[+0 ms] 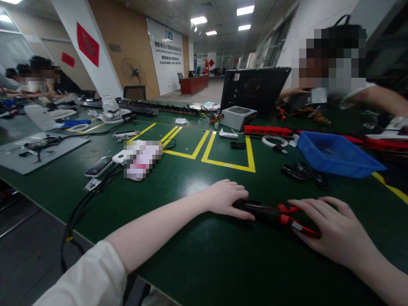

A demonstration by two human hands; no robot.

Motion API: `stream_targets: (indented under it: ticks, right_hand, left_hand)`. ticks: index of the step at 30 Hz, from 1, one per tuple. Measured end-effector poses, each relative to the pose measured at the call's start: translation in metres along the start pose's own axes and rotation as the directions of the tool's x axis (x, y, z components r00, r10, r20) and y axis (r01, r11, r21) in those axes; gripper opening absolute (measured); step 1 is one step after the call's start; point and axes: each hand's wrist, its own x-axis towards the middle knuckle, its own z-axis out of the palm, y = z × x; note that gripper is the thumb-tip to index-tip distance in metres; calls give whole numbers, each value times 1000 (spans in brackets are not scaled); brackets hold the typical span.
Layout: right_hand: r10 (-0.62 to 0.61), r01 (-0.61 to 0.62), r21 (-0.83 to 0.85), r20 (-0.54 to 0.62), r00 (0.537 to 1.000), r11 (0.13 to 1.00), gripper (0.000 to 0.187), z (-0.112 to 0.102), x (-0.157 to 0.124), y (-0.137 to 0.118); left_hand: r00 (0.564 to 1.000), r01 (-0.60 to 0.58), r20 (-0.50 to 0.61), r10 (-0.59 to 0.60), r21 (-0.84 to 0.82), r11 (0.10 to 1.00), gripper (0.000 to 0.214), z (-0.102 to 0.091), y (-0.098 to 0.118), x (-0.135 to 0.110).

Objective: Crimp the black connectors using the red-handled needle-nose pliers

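My right hand (334,229) is closed around the red-and-black handles of a pair of pliers (283,214), whose dark jaws point left, low over the green table. My left hand (225,197) is closed on a small black piece (239,205), with the thumb below it and the fingers above. The pliers' jaws reach that black piece; whether they grip it is too dark to tell. My left fingers cover most of the piece, so its kind does not show.
A blue plastic bin (338,157) and black bundled cables (304,173) lie beyond my right hand. Farther back are a grey power supply box (239,117) and yellow tape outlines (228,165). A phone (143,160) rests left, near black cables (105,180). Another person (347,89) works across the table.
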Motion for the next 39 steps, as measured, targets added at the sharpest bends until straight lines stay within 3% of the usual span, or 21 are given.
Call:
stream_targets:
  ticks: [5,11,25,39]
  right_hand:
    - [-3,3,20,-6,1000,1000,50,3,-2,2]
    - [-14,14,28,4,1000,1000,42,7,-6,5]
    - [17,-18,36,26,1000,999,33,2,-4,0]
    - [35,-34,-23,49,998,999,36,-2,1,-3]
  left_hand:
    - [1000,4,-9,-4,-13,1000,49,1,0,0]
    - [999,-4,-32,3,-12,1000,47,4,-1,0]
    - [1000,-13,-14,13,14,1000,46,4,-1,1]
    - [1000,7,-8,-7,-7,1000,47,3,2,1]
